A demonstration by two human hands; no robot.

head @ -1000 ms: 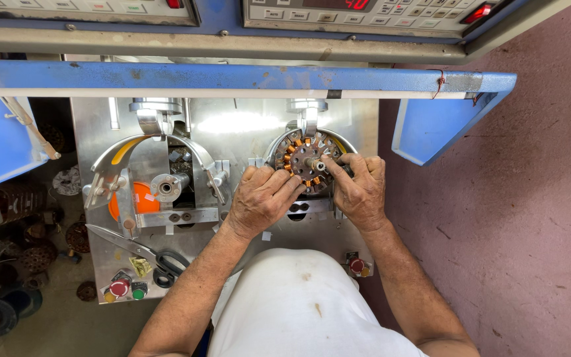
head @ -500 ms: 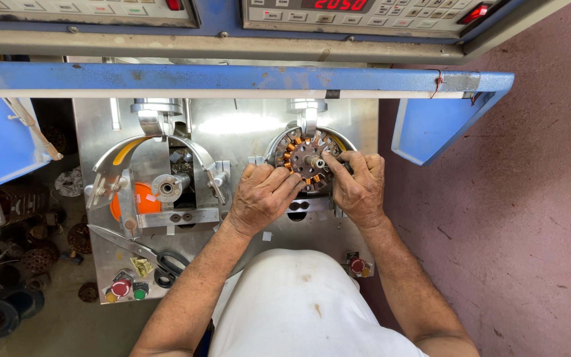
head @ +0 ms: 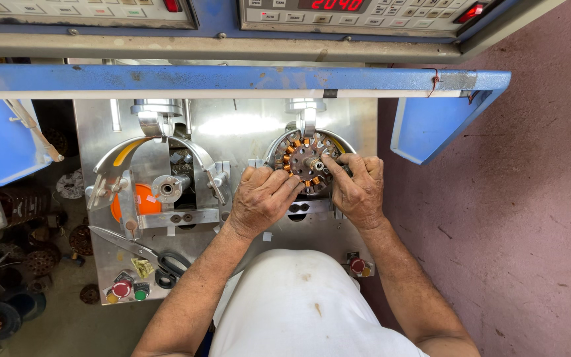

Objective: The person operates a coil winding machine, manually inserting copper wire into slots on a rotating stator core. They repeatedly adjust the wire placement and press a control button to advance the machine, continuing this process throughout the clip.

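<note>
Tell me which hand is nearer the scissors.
Left. The left hand is right of and above the scissors; the right hand sits farther right, at the wound stator.

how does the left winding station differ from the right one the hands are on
The right station carries a round stator with copper-coloured coils; the left station shows a bare metal hub with an orange part behind it. Both hands, left hand and right hand, rest at the stator, while nothing touches the left station. Both stations sit on the same steel plate under curved metal guards.
</note>
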